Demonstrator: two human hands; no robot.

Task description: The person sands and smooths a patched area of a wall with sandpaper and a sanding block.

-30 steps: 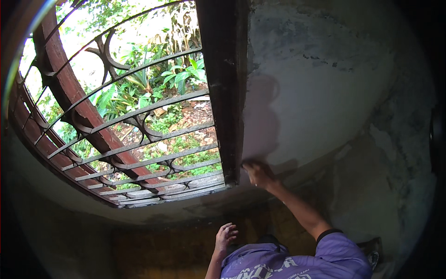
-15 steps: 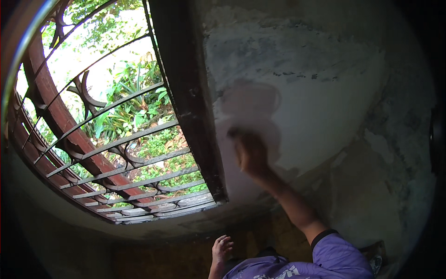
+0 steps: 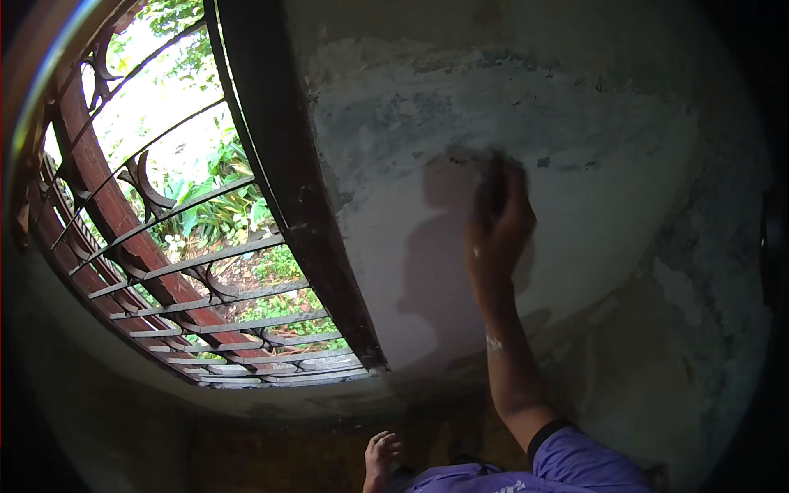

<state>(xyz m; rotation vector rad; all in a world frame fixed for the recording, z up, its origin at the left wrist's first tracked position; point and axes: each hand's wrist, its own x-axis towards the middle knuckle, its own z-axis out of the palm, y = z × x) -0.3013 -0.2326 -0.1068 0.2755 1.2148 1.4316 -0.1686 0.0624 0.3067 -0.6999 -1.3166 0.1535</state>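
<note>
Right hand is raised way up on a bare, outstretched forearm, fingers curled together, back of the hand facing the camera. Left hand hangs low, fingers loosely spread.

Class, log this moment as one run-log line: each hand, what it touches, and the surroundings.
right hand: raised, pressed on pale plastered wall, dark tool blurred | left hand: low, empty | left of wall: dark window frame, iron grille
</note>
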